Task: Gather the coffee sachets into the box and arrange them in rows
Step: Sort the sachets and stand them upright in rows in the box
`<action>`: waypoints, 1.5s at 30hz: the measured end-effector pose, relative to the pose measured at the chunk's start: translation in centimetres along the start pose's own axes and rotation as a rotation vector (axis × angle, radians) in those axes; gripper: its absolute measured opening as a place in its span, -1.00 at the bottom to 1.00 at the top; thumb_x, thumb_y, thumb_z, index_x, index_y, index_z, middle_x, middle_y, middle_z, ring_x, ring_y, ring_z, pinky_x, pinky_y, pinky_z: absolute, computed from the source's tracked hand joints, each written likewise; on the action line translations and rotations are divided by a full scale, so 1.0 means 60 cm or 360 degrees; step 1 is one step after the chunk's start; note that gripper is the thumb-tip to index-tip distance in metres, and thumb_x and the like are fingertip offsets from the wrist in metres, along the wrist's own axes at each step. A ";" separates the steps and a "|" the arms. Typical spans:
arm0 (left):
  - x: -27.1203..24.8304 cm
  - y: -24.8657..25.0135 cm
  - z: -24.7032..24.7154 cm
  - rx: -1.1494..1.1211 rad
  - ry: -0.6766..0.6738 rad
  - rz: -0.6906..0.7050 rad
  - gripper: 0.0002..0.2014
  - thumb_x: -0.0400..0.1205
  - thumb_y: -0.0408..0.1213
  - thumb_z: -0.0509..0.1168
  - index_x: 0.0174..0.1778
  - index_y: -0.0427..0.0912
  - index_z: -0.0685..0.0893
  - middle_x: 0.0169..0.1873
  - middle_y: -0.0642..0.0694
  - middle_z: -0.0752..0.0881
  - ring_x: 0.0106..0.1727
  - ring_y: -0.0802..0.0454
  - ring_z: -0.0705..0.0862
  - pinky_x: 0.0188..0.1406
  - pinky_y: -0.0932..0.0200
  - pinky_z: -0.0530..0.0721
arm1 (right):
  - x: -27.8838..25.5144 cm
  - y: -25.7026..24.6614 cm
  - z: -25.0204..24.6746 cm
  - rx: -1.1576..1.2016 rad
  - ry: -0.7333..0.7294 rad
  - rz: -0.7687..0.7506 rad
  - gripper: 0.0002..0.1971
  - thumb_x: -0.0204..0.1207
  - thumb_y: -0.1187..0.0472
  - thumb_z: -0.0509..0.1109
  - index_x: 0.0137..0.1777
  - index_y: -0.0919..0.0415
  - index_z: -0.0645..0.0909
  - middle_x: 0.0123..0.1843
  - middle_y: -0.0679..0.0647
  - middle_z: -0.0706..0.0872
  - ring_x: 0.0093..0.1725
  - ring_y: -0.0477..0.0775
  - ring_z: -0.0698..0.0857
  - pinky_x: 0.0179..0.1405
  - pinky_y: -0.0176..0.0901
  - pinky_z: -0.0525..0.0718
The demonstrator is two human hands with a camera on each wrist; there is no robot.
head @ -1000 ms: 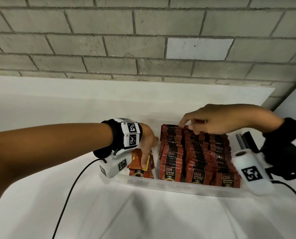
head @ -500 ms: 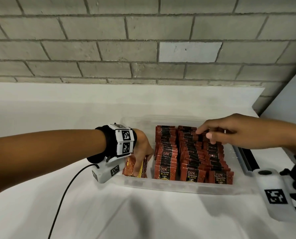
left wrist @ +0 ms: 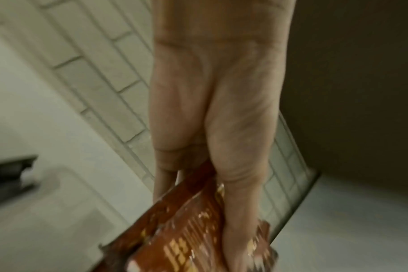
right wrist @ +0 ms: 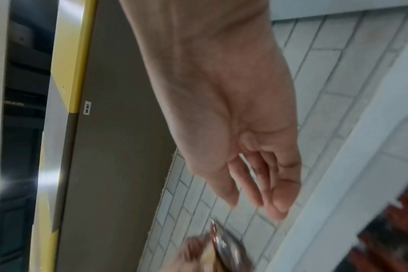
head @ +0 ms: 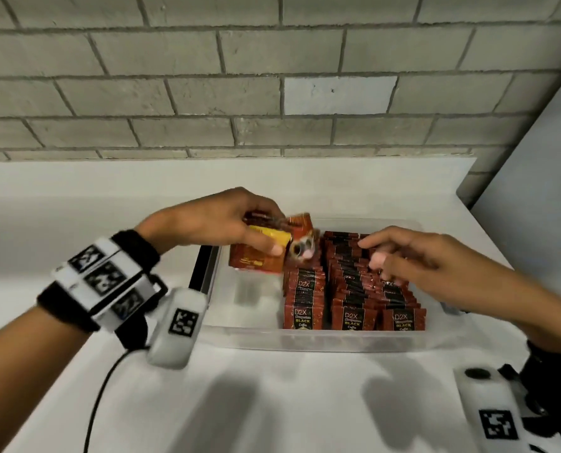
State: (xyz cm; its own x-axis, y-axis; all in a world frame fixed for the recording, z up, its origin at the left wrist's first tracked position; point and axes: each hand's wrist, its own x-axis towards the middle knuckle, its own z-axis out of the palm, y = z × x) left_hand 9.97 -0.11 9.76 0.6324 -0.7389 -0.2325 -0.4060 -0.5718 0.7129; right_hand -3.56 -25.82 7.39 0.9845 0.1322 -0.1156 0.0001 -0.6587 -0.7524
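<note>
A clear plastic box [head: 259,338] on the white counter holds three rows of red and black coffee sachets [head: 354,289] standing on edge. My left hand [head: 239,230] grips a loose bunch of red sachets [head: 262,256], one with a yellow edge, lifted above the bare left part of the box. The left wrist view shows the same bunch [left wrist: 193,230] pinched under my thumb. My right hand [head: 390,253] hovers over the middle and right rows with relaxed fingers and holds nothing; in the right wrist view its fingers [right wrist: 268,193] hang loose.
A brick wall [head: 272,76] rises behind the counter. A dark strip [head: 202,273] lies along the box's left side. A grey panel [head: 534,178] stands at the right. A cable [head: 99,403] trails from my left wrist.
My left hand has lifted the loose sachets from the box's left front part up and toward the back. My right hand has drawn slightly back along the rows.
</note>
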 end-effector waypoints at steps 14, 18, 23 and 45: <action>-0.032 0.023 0.209 -0.2285 0.0368 -0.0173 -0.54 0.48 -0.40 0.38 0.34 -0.31 0.58 0.15 -0.33 0.73 0.17 -0.21 0.74 0.05 0.03 0.74 | 0.003 -0.028 0.162 0.0573 0.0310 -0.0039 -0.37 0.21 -0.21 0.46 0.33 -0.22 0.48 0.17 -0.13 0.61 0.17 -0.20 0.64 0.18 -0.15 0.69; -0.030 0.026 0.222 -0.2443 0.0326 -0.0173 -0.57 0.52 -0.41 0.30 0.34 -0.31 0.56 0.15 -0.32 0.73 0.13 -0.16 0.74 0.09 0.03 0.71 | -0.001 -0.012 0.160 0.0763 0.0374 0.0071 -0.20 0.16 -0.08 0.54 0.47 -0.10 0.38 0.25 -0.16 0.62 0.18 -0.19 0.67 0.08 -0.30 0.69; -0.030 0.024 0.231 -0.2525 0.0297 -0.0220 -0.56 0.45 -0.40 0.26 0.28 -0.34 0.55 0.07 -0.34 0.75 -0.01 -0.14 0.73 -0.06 -0.03 0.70 | -0.010 -0.006 0.143 0.0804 0.0494 0.0140 -0.57 0.28 0.14 0.59 0.11 0.12 0.52 -0.02 -0.02 0.76 -0.09 -0.17 0.77 -0.27 -0.24 0.77; -0.024 0.018 0.259 -0.2480 0.0630 -0.0155 -0.77 0.40 -0.46 0.37 -0.04 -0.24 0.71 -0.08 -0.23 0.81 -0.16 -0.10 0.82 -0.22 0.01 0.81 | -0.070 0.035 0.134 0.0314 0.0931 -0.0558 -0.69 0.41 0.52 0.47 0.04 0.13 0.76 0.26 0.08 0.64 0.32 0.05 0.62 0.27 -0.12 0.62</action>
State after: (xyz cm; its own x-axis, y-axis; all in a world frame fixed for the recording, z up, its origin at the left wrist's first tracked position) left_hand -1.65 -5.19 0.58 0.8371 -0.4477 -0.3142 0.5204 0.4751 0.7096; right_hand -9.09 -21.82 1.10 0.8651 -0.1442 0.4804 0.3567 -0.4964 -0.7914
